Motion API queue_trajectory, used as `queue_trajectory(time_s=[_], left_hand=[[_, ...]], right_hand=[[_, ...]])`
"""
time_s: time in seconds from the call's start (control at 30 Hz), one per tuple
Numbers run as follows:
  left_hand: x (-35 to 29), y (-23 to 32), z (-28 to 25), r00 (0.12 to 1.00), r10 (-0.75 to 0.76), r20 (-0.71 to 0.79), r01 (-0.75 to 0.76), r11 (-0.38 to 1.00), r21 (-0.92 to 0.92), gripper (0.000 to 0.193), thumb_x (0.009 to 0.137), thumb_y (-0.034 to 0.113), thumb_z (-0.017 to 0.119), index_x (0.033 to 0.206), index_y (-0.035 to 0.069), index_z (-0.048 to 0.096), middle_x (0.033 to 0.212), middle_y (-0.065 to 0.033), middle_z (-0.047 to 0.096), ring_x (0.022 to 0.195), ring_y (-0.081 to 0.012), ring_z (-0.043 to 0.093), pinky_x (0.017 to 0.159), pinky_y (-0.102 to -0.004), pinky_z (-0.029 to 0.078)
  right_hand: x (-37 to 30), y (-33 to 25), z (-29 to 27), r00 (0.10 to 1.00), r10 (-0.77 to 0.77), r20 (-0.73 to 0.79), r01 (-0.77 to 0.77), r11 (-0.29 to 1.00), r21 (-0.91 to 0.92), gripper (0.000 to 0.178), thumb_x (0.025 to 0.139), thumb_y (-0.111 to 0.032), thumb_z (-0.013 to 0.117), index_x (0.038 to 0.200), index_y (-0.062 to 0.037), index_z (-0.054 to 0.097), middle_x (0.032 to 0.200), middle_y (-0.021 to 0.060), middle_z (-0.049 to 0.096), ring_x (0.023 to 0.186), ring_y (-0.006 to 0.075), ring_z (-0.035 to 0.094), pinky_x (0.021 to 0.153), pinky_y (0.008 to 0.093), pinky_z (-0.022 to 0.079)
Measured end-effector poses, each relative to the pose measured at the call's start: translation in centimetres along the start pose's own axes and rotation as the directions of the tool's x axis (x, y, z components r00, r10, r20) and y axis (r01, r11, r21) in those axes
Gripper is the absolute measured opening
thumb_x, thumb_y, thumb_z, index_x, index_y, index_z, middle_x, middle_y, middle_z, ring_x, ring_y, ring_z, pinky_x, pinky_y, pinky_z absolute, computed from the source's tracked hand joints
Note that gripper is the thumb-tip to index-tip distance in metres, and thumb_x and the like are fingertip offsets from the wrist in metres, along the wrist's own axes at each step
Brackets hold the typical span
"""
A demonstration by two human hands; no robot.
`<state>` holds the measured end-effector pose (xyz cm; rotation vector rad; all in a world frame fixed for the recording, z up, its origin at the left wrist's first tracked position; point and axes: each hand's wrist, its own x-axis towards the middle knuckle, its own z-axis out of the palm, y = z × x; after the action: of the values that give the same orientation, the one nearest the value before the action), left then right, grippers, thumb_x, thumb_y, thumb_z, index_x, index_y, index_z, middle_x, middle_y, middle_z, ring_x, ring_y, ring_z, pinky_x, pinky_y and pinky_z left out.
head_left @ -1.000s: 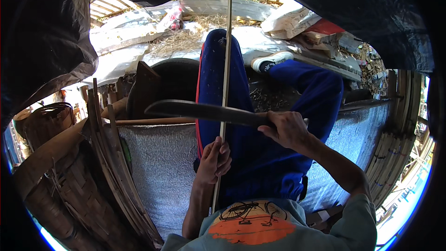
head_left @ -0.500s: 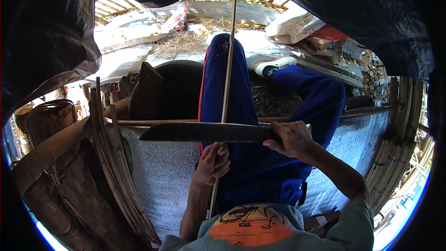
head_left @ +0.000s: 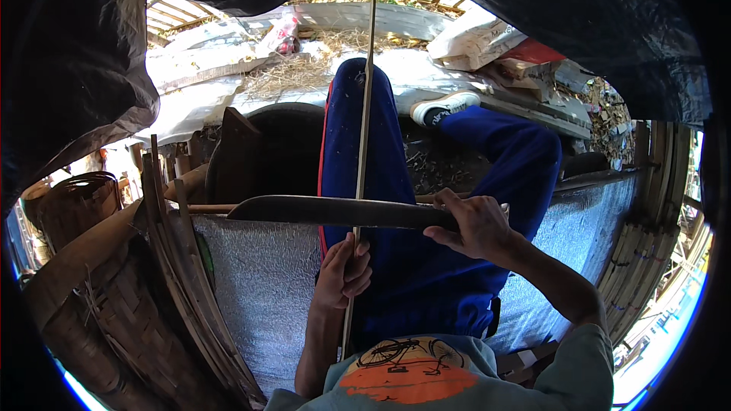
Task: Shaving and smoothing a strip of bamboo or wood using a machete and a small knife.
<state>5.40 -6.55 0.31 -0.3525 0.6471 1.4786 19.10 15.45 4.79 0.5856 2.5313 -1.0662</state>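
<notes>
A long, thin strip, seemingly bamboo (head_left: pixel 365 118), runs lengthwise over my raised left knee and down toward my waist. My left hand (head_left: pixel 344 270) is closed around its nearer part, just below the blade. My right hand (head_left: pixel 476 224) grips the handle end of a broad, dark machete (head_left: pixel 327 212), the index finger laid along the top near the blade's base. The machete lies crosswise over the strip, its tip pointing left. Whether its edge bites into the strip cannot be made out. The handle is mostly hidden in my fist.
Woven bamboo baskets (head_left: pixel 126 320) and upright bamboo strips (head_left: pixel 194 289) stand at my left. More bundled strips (head_left: pixel 636 259) lean at my right. I sit on a silvery sheet (head_left: pixel 255 297). Dark plastic sheeting (head_left: pixel 84 53) hangs overhead, and a pale sack (head_left: pixel 476 38) lies ahead.
The whole view has shifted slightly, carrying the strip and knees a little left. The machete stays crosswise over the strip, just beyond my left hand; both grips hold.
</notes>
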Motion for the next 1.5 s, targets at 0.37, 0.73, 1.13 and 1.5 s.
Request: queue_trajectory(time_s=[0.37,0.73,1.13,1.5], left_hand=[[0.0,0.2,-0.2,1.0,0.015,-0.023,-0.014,0.999,0.033,0.031,0.102,0.033,0.03,0.098,0.009,0.049,0.047,0.0084,0.028,0.031,-0.0013,0.026,0.028,-0.0165,0.024],[-0.1,0.1,0.2,0.997,0.027,-0.075,-0.02,0.995,0.096,0.032,0.102,0.034,0.031,0.088,0.011,0.048,0.047,0.0084,0.026,0.031,-0.0018,0.024,0.028,-0.017,0.022],[-0.1,-0.5,-0.2,1.0,-0.016,-0.02,0.016,0.999,0.027,0.033,0.102,0.035,0.03,0.084,0.012,0.046,0.047,0.0084,0.027,0.031,-0.001,0.024,0.027,-0.0171,0.021],[0.1,0.6,1.3,0.989,0.029,-0.142,-0.01,0.99,0.137,0.034,0.103,0.032,0.027,0.086,0.011,0.048,0.047,0.0081,0.029,0.031,-0.0005,0.029,0.027,-0.0164,0.024]], right_hand=[[0.0,1.5,-0.9,0.985,0.02,0.17,-0.069,0.955,0.288,0.038,0.075,-0.015,0.074,0.102,0.0022,0.053,0.074,0.014,0.065,0.067,0.0259,0.067,0.062,0.0354,0.052],[-3.1,2.0,-0.5,0.988,-0.114,0.104,0.098,0.985,0.142,0.036,0.089,-0.034,0.06,0.094,0.0008,0.055,0.055,0.0076,0.058,0.049,0.0228,0.062,0.047,0.0358,0.049],[-1.5,2.3,-0.4,0.983,-0.174,0.052,0.167,0.979,0.115,0.034,0.092,-0.033,0.057,0.083,0.0002,0.055,0.054,0.0116,0.057,0.045,0.026,0.059,0.044,0.0377,0.044],[-1.6,1.2,-2.4,0.993,-0.089,-0.074,0.105,0.964,0.245,0.044,0.078,-0.024,0.074,0.11,-0.0004,0.055,0.074,0.0133,0.065,0.063,0.0239,0.067,0.058,0.0315,0.052]])
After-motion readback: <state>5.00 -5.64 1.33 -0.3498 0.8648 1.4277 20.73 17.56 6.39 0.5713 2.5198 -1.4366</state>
